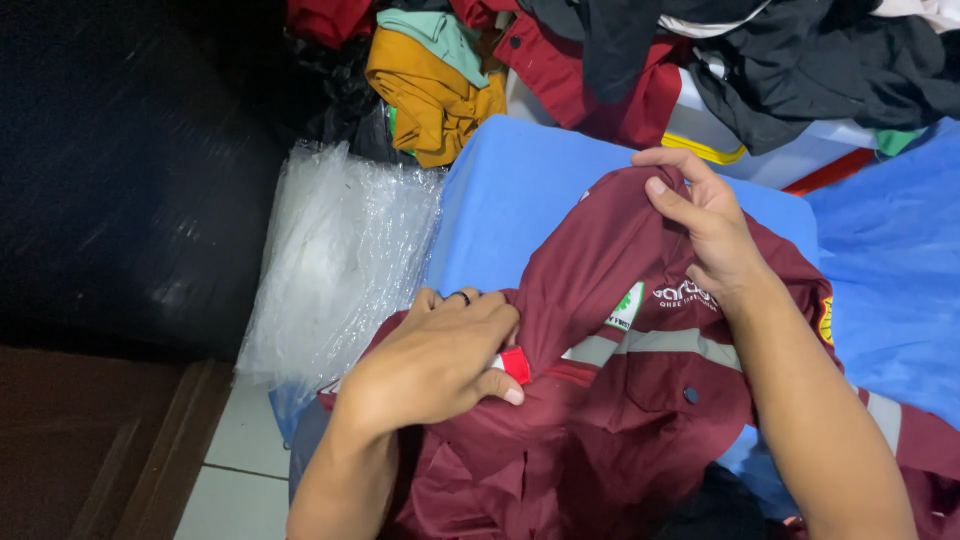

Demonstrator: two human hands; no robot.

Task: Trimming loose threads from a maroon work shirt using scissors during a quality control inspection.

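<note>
A maroon work shirt [620, 420] with grey reflective stripes and stitched chest badges lies crumpled on a blue cloth-covered surface [510, 200]. My left hand [440, 360], with a dark ring on one finger, is shut on a bunch of the shirt's fabric near a small red patch [515, 365]. My right hand [700, 225] pinches the shirt's upper edge between thumb and fingers and holds it up.
A stack of clear plastic bags [340, 260] lies left of the blue surface. A heap of clothes sits at the back: mustard [430, 95], red [590, 75] and black [800, 60] garments. White floor tiles [240, 470] and a dark wooden edge [120, 440] show at lower left.
</note>
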